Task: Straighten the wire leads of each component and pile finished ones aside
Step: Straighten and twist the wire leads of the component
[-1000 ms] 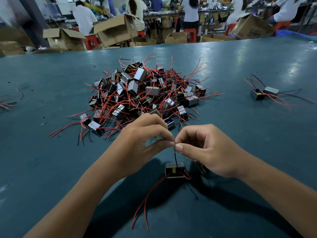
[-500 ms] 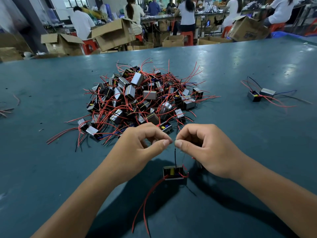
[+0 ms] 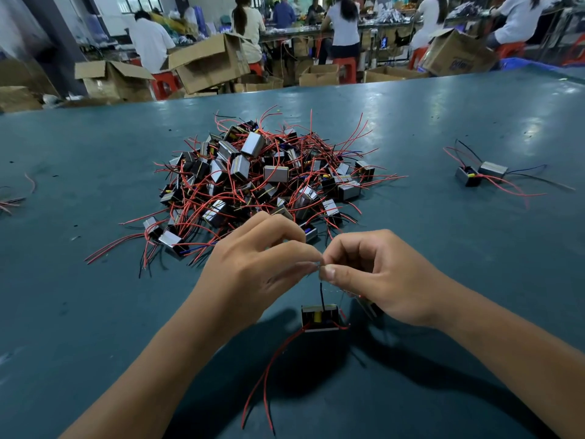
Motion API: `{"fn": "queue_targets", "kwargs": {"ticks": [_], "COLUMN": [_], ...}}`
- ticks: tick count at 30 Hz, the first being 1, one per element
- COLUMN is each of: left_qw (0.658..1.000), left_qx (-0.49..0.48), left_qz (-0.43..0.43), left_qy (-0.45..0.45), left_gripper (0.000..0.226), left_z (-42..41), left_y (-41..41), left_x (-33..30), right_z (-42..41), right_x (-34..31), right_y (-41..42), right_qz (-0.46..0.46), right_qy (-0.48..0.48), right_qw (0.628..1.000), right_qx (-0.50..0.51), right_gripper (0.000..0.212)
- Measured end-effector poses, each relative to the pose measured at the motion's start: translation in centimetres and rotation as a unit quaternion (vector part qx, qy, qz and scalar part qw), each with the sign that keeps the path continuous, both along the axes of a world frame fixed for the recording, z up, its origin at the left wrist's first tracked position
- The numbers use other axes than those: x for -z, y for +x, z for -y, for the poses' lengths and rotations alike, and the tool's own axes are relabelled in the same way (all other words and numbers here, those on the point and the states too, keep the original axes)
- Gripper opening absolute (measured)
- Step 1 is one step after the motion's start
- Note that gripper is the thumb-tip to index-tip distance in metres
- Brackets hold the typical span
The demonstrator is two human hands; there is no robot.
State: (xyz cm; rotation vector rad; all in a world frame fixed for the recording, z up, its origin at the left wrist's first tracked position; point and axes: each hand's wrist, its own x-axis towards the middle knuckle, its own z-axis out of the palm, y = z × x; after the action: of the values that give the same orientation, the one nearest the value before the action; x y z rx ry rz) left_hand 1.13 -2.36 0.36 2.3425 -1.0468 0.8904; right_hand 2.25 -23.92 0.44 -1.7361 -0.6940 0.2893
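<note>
**Over the green bench: leads still being worked**

Across the dull teal-green work table (image 3: 95, 312), the big tangled heap of metal-cased components with red wires (image 3: 262, 182) is sitting beyond both hands; two finished ones (image 3: 481, 174) are lying well apart, far right. Left hand (image 3: 253, 274) and right hand (image 3: 380, 277) are pinching one thin black lead (image 3: 321, 294), fingertips touching. Since a second ago, little is changing: the small black-and-silver component (image 3: 320, 318) is still hanging just below. Judging: straightening unfinished.

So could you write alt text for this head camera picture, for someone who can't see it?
Two hands, left hand and right hand, pinch a thin black lead rising from a small component on a green table. Behind lies a pile of components with tangled red wires; two more components sit apart, far right.
</note>
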Motion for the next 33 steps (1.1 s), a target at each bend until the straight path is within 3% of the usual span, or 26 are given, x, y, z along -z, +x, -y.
{"fn": "queue_targets", "kwargs": {"ticks": [10,26,29,33], "left_qw": [0.997,0.997,0.998,0.969], "left_qx": [0.006,0.025,0.031,0.047], "left_qz": [0.043,0.016,-0.047,-0.232], "left_qy": [0.056,0.068,0.034,-0.073], "left_gripper": [0.013,0.019,0.016,0.012], "left_z": [-0.65,-0.59,-0.21,0.14], "left_y": [0.27,0.21,0.06,-0.33], "left_x": [0.11,0.05,0.24,0.23], "right_z": [0.1,0.16,0.22,0.12], "right_x": [0.31,0.64,0.76,0.95], "right_y": [0.06,0.19,0.25,0.16], "right_qz": [-0.012,0.021,0.046,0.1], "right_qy": [0.007,-0.014,-0.022,-0.042], "right_qw": [1.0,1.0,0.999,0.994], "right_qx": [-0.008,-0.011,0.0,0.024], "right_gripper": [0.01,0.01,0.009,0.008]}}
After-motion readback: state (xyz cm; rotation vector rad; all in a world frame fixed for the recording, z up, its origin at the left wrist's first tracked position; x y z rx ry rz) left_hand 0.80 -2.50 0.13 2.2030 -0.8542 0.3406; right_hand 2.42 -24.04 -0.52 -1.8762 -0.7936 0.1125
